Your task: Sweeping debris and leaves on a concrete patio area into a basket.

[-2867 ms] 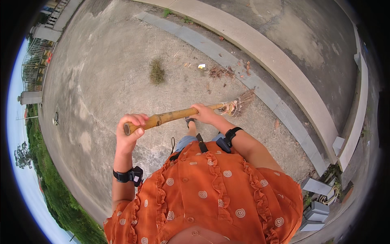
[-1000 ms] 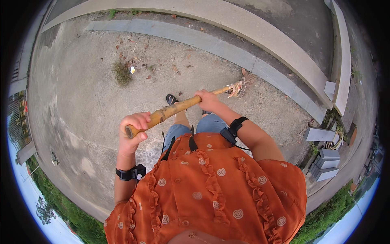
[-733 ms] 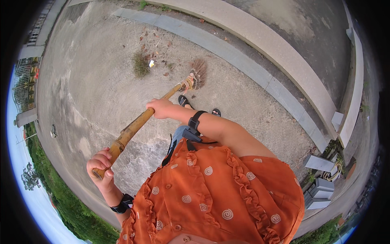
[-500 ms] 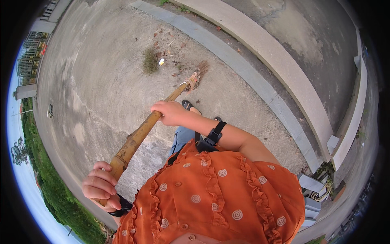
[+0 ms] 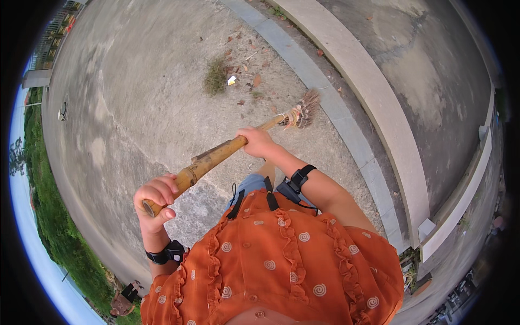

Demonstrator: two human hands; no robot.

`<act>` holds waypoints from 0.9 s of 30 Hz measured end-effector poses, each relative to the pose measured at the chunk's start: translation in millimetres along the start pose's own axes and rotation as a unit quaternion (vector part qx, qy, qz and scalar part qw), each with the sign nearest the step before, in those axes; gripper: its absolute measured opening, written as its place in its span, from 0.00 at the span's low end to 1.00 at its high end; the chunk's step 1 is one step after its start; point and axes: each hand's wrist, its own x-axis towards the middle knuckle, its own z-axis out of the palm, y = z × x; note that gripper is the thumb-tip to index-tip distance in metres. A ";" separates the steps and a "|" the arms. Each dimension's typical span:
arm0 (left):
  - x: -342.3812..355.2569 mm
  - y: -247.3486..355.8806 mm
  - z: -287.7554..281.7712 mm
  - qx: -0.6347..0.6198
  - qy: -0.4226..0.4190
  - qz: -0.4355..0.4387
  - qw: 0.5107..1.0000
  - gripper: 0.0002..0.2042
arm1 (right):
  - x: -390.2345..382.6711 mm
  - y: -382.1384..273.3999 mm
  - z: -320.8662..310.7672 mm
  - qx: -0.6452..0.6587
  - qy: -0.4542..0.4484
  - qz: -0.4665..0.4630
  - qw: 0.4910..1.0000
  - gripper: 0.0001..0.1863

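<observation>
A broom (image 5: 214,160) with a thick bamboo handle slants across in front of me, from lower left to upper right. My left hand (image 5: 157,196) is wrapped round the handle's top end, the thumb beneath. Farther down the pole, my right hand (image 5: 256,142) grips it with closed fingers. At the far end the brown bristle head (image 5: 309,110), bound with pale ties, is by the grey paving strip. Left of the bristles lie scattered dry leaves (image 5: 257,80), a white and yellow scrap (image 5: 232,80) and a tuft of dry grass (image 5: 215,77).
A grey stone strip (image 5: 338,108) and a raised pale kerb (image 5: 374,92) curve along the right. Cracked concrete (image 5: 135,97) spreads to the left. Beyond it are green bushes (image 5: 49,216). At the lower left edge another person (image 5: 125,299) is partly visible.
The broom head has swung right and slightly outward, toward the stone strip. Both hands moved right with the handle, keeping their grip. Another person has come into view at the lower left.
</observation>
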 end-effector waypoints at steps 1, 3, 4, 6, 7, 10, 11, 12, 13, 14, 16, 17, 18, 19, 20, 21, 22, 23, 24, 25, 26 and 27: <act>3.4 12.5 -8.4 0.028 0.010 0.011 1.000 0.17 | 28.2 -20.0 4.9 0.009 -0.020 -0.024 0.999 0.15; 13.2 32.8 -15.0 0.058 0.026 0.019 0.998 0.18 | 79.7 -46.6 13.2 0.024 -0.044 -0.093 0.994 0.15; 19.0 37.2 -19.5 0.096 0.008 0.035 0.995 0.18 | 95.2 -57.2 13.4 0.020 -0.047 -0.095 0.994 0.15; 40.4 54.5 -22.5 0.141 -0.007 0.067 0.988 0.20 | 114.6 -75.5 3.7 0.023 -0.042 -0.157 0.986 0.15; 45.6 62.4 -27.4 0.136 0.001 0.068 0.988 0.20 | 113.7 -86.4 -6.2 0.016 -0.049 -0.156 0.986 0.15; 64.1 74.5 -35.5 0.087 -0.035 0.151 0.984 0.19 | 87.3 -99.0 -47.7 -0.003 -0.050 -0.149 0.988 0.15; 77.8 67.3 -35.5 0.079 -0.035 0.150 0.985 0.19 | 73.3 -92.2 -63.7 -0.017 -0.021 -0.125 0.992 0.16; 100.2 57.7 -36.9 0.023 -0.080 0.153 0.985 0.19 | 59.9 -82.5 -80.6 -0.030 0.010 -0.100 0.994 0.16; 124.9 47.1 -38.0 -0.034 -0.124 0.153 0.980 0.19 | 45.6 -68.6 -98.0 -0.042 0.021 -0.060 0.997 0.17; 151.3 31.9 -30.5 -0.070 -0.158 0.129 0.977 0.19 | 28.4 -51.9 -116.2 -0.053 0.032 -0.019 0.998 0.17; 198.5 -6.1 6.0 -0.146 -0.214 0.069 0.963 0.17 | -11.5 -12.5 -150.5 -0.087 0.069 0.055 0.992 0.19; 218.1 -29.0 31.0 -0.183 -0.233 0.038 0.954 0.16 | -31.4 13.7 -164.8 -0.100 0.085 0.099 0.986 0.19; 234.1 -49.1 60.1 -0.219 -0.263 -0.008 0.940 0.15 | -53.0 41.2 -176.1 -0.113 0.100 0.142 0.978 0.20; 244.0 -70.5 89.2 -0.227 -0.277 -0.039 0.933 0.14 | -72.0 67.2 -190.3 -0.087 0.108 0.167 0.976 0.20; 253.0 -88.4 122.6 -0.217 -0.285 -0.077 0.931 0.14 | -88.6 94.0 -203.0 -0.062 0.116 0.193 0.972 0.20; 261.5 -99.8 151.8 -0.206 -0.296 -0.115 0.926 0.13 | -105.0 127.8 -206.1 -0.061 0.114 0.196 0.972 0.20; 271.1 -106.5 173.2 -0.207 -0.299 -0.112 0.925 0.13 | -114.9 166.7 -210.0 -0.074 0.134 0.202 0.967 0.20; 275.7 -109.1 189.4 -0.204 -0.296 -0.135 0.923 0.13 | -115.4 188.8 -216.6 -0.086 0.149 0.204 0.964 0.20; 277.8 -110.0 200.3 -0.201 -0.288 -0.160 0.923 0.13 | -104.1 192.5 -223.8 -0.053 0.150 0.205 0.966 0.17; 286.0 -101.8 198.2 -0.188 -0.272 -0.130 0.935 0.13 | -85.1 190.2 -231.2 -0.051 0.144 0.201 0.968 0.17; 296.7 -88.0 189.9 -0.174 -0.260 -0.105 0.944 0.13 | -60.3 178.2 -238.4 -0.028 0.145 0.184 0.972 0.18; 299.8 -74.8 175.9 -0.160 -0.219 -0.082 0.959 0.13 | -33.3 162.0 -245.2 -0.011 0.141 0.162 0.977 0.18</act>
